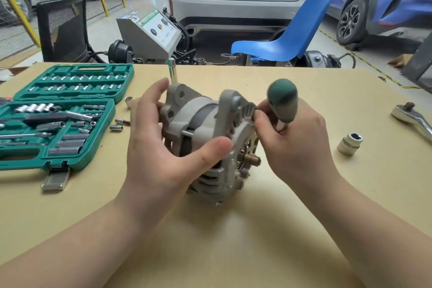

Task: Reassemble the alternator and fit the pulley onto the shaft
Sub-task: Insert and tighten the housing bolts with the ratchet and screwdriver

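Left grip (pixel 163 147) curled, right grip (pixel 297 145) pinching.

Even, bright indoor light; soft shadows under my forearms on the table (pixel 304 91). Screwdriver handle (pixel 282 98) in my right hand (pixel 297 138) is motion-blurred (the rest is sharp). Wide-angle bending at edges; glare on the ratchet (pixel 411 119).
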`<state>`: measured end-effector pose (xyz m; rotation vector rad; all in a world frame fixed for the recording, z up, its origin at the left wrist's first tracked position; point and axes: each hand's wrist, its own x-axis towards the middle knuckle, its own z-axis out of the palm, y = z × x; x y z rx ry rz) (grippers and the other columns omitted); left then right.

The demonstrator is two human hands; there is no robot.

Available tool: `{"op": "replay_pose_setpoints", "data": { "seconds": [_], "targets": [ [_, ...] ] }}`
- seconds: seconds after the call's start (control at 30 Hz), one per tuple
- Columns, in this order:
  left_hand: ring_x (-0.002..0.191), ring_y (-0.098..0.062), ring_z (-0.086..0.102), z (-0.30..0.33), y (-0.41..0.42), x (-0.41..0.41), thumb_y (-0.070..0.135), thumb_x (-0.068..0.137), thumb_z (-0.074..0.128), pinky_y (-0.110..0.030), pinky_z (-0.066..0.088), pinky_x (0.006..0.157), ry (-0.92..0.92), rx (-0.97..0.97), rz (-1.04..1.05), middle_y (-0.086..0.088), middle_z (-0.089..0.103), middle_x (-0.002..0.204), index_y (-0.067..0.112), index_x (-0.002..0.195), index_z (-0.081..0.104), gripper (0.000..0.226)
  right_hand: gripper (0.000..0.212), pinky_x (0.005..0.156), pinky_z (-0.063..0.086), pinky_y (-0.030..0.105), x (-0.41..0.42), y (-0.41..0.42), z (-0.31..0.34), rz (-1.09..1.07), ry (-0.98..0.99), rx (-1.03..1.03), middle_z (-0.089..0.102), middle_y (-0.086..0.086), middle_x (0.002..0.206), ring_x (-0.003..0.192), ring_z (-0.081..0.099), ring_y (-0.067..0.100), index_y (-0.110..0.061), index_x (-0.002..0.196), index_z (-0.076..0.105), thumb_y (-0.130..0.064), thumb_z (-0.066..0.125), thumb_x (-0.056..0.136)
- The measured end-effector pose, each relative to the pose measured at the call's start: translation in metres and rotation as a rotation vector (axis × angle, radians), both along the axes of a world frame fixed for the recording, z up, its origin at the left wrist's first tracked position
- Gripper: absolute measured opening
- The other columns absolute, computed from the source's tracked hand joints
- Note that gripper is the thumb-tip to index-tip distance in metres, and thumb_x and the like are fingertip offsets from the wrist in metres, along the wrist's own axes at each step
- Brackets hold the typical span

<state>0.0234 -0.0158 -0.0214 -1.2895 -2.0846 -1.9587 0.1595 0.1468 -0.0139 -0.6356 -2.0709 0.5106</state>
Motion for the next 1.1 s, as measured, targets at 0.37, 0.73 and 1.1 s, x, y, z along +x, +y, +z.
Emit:
{"op": "replay_pose_setpoints", "data": {
  "seconds": [0.37, 0.73, 1.1],
  "targets": [
    [0.131, -0.03, 0.064, -0.018, 0.018, -0.007, 0.069, 0.08, 0.08, -0.062, 0.051, 0.108, -0.17, 0.047, -0.323, -0.004, 0.063, 0.142, 0.043, 0.153, 0.044, 0.086, 0.008, 0.059, 0.05, 0.038, 0.001, 0.021, 0.003, 0.184, 0.023, -0.724, 0.069, 0.009, 0.08, 0.065, 0.061, 0.021, -0.01, 0.098, 0.071, -0.005, 0.069, 0.093],
    [0.126, -0.022, 0.067, -0.019, 0.021, -0.009, 0.065, 0.084, 0.079, -0.052, 0.054, 0.104, -0.113, 0.063, -0.338, 0.016, 0.066, 0.134, 0.036, 0.147, 0.049, 0.076, 0.022, 0.082, 0.065, 0.036, 0.058, -0.006, 0.004, 0.476, 0.326, -0.735, 0.075, 0.019, 0.096, 0.09, 0.078, 0.03, -0.008, 0.11, 0.072, -0.002, 0.077, 0.09],
    [0.133, -0.034, 0.061, -0.013, 0.039, -0.025, 0.036, 0.086, 0.071, -0.057, 0.048, 0.115, -0.167, 0.063, -0.412, -0.005, 0.061, 0.148, 0.013, 0.147, 0.049, 0.068, 0.025, 0.066, 0.058, 0.043, 0.048, -0.008, -0.005, 0.409, 0.292, -0.332, 0.065, -0.006, 0.107, 0.074, 0.064, 0.03, -0.027, 0.112, 0.077, -0.029, 0.082, 0.087]
  ]
}}
